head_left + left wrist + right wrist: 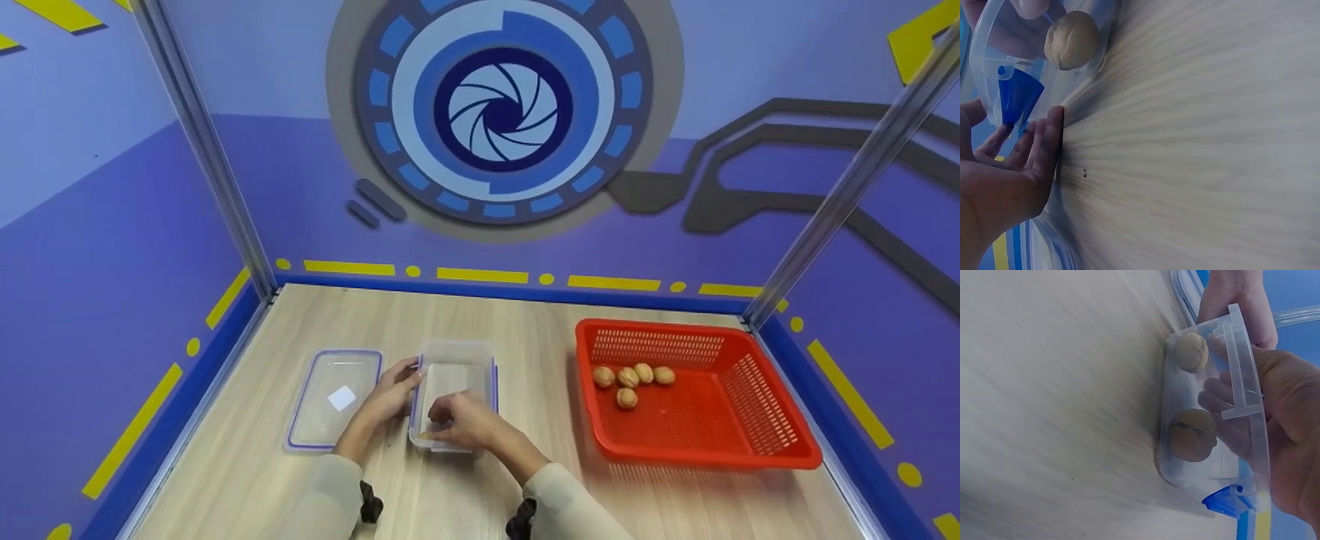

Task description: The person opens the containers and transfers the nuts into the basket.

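Note:
A clear plastic food box (454,351) with blue trim stands lidless on the table. At its left side my left hand (391,391) grips the wall, thumb at the rim and fingers outside, beside a blue latch (1019,95). My right hand (469,421) reaches down into the near end of the box, fingers loosely bent. Two walnuts show in the right wrist view, both low in the box: one walnut (1191,352) right at a fingertip, the other walnut (1192,435) apart from the fingers. From above, the right hand mostly hides them.
To the left lies the box's clear lid (322,382), blue-edged, with a white square label (342,398). A red perforated basket (697,420) stands on the right, several walnuts (628,377) grouped toward its left side. Walls and metal posts (840,202) enclose the wooden table (525,495).

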Tool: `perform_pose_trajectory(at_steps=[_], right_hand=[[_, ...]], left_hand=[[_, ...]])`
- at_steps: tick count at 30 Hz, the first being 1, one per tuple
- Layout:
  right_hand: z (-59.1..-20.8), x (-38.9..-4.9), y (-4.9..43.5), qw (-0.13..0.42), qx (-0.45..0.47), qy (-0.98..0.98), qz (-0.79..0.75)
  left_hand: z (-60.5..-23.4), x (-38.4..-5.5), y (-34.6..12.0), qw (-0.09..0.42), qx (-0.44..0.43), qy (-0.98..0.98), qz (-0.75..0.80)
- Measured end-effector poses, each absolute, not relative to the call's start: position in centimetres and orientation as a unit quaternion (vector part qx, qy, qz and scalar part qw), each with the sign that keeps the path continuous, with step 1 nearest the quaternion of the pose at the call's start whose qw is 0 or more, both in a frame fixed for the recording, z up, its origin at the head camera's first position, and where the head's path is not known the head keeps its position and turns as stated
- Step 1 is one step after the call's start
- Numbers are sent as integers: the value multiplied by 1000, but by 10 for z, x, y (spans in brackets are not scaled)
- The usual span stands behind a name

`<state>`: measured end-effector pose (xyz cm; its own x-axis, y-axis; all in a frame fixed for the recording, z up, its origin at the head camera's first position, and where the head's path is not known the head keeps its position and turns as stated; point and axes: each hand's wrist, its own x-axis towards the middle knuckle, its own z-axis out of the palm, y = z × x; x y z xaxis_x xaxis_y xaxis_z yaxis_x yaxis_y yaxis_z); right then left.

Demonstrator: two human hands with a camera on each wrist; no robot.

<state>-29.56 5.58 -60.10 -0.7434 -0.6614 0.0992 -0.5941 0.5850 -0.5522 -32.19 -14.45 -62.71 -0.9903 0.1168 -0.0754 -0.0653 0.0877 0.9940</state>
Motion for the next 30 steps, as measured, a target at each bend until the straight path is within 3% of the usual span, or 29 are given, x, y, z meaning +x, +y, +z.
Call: perform_pose_trajectory(at_steps=[30], right_hand=[[-599,-299,52,95,-389,874,-274]], left_hand=[[-626,-324,-146,76,18,741,667]])
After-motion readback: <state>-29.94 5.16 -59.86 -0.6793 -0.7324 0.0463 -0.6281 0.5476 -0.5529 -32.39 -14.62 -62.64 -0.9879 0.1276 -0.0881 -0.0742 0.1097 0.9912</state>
